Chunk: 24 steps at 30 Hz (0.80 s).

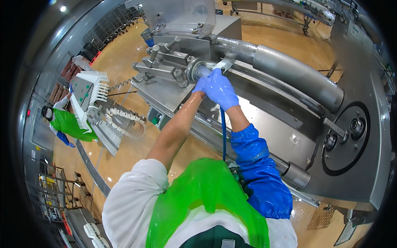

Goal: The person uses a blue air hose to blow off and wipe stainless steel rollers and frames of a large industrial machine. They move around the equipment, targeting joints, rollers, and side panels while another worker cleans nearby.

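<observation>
Both my hands wear wet blue gloves and meet in front of a round metal ring (193, 70) on a stainless steel machine. My right hand (220, 88) is closed around the upper end of a blue hose (223, 133), which hangs down below it. Pressed against it is my left hand (200, 86), its fingers partly hidden, so its hold cannot be made out. A whitish, translucent spray (202, 71) shows between the gloves and the ring. Just behind my right hand juts a flat white piece (225, 63).
A thick steel cylinder (294, 74) runs along the machine's back above a wet metal trough (273, 127). Clamp handles (154, 52) stand left of the ring. Further left, a person (69, 122) in a green apron works beside a rack with white hooks (99, 93). The floor (139, 139) is wet.
</observation>
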{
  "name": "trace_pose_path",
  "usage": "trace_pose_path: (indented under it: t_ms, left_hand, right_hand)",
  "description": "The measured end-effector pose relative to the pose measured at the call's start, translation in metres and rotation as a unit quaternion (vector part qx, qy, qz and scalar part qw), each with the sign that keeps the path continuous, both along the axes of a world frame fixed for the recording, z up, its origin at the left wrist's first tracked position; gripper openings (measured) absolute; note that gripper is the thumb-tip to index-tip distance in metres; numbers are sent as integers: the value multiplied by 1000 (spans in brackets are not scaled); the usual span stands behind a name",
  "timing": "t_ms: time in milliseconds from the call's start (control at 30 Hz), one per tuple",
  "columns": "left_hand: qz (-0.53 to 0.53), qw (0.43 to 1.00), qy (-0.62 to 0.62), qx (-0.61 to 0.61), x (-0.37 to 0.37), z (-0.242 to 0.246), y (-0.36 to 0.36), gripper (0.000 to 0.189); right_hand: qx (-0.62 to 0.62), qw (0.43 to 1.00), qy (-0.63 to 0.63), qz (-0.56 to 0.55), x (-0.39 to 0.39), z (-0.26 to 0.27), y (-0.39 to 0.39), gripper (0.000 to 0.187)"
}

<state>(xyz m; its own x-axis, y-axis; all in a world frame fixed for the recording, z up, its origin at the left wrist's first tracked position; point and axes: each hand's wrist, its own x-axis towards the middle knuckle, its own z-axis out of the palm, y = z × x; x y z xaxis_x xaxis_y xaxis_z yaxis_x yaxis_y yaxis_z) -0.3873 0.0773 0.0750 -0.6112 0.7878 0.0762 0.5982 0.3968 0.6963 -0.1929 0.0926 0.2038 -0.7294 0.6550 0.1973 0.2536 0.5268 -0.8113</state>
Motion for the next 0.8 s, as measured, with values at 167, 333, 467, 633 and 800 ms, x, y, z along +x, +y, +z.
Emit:
trace_pose_path:
  t_ms: [167,333,467,633,800]
  left_hand:
    - [27,946,203,-252,27,40,-32,37]
    - [-32,959,246,-137,19,31,-36,33]
    - [-127,949,259,-129,43,68,-93,32]
    - [-107,934,313,-133,28,22,-157,42]
    - [13,955,277,-104,-44,2,-170,45]
  right_hand:
    - [-3,999,-41,-19,3,-13,-4,37]
    - [39,990,-124,50,-15,1,-35,44]
    - [56,990,-133,-1,-17,1,-51,38]
    - [86,990,-38,105,-52,-27,-83,25]
    - [95,990,10,108,-100,-8,-129,21]
